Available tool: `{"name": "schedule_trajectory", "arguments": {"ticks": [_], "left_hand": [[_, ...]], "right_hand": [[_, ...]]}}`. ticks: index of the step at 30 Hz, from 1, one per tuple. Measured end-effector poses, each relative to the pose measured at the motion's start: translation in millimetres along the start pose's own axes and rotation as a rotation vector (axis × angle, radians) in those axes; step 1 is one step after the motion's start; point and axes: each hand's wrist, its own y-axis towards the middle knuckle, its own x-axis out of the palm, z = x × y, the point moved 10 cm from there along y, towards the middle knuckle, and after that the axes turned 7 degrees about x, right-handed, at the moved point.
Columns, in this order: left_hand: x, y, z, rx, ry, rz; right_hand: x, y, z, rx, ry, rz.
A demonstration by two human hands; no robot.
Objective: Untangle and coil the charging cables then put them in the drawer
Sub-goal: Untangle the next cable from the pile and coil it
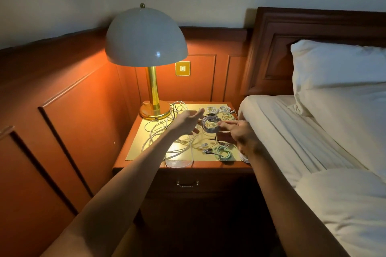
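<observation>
The right fingers (225,125) are curled in and pinch a small grey coil (205,125) by its right edge. We see the coil over the table (211,165), in front of the lamp (146,48) and to its right. The right hand (240,133) shows us its back.

The left fingers (198,113) are straight and spread, and they hold nothing. They point at the coil from the lamp's side, very near it, but we cannot tell if they touch it. The left hand (187,123) hangs in the air just in front of the lamp's gold foot.

Under the left hand we see a messy heap of loose white cables (165,131). It starts right beside the lamp's foot and runs to the front edge of the table, the edge far from the lamp. One loop hangs a bit over that edge.

To the right of the lamp, at the back of the table, lie a few small white coils (213,109) side by side, with a dark one just in front. A green coil (224,152) lies further from the lamp, near the front right corner, below the right wrist. Some plugs (205,144) lie just beside it, on the side nearer the lamp.

The drawer (187,183) is under the table top, further down from the lamp than the heap, and it is shut. The lamp is lit.
</observation>
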Motion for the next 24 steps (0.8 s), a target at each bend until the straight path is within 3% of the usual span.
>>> {"name": "schedule_trajectory", "arguments": {"ticks": [9,15,21,24], "left_hand": [[-59,128,-42,0.003,0.322,0.187],[-65,192,-78,0.082,0.545,0.133],[-72,213,-96,0.153,0.536,0.135],[-77,217,-100,0.139,0.518,0.124]], "right_hand": [[-3,208,-59,0.077,-0.058,0.096],[17,340,-55,0.177,-0.136,0.181],[23,410,-29,0.254,-0.401,0.245],[20,420,-31,0.206,-0.664,0.292]]}}
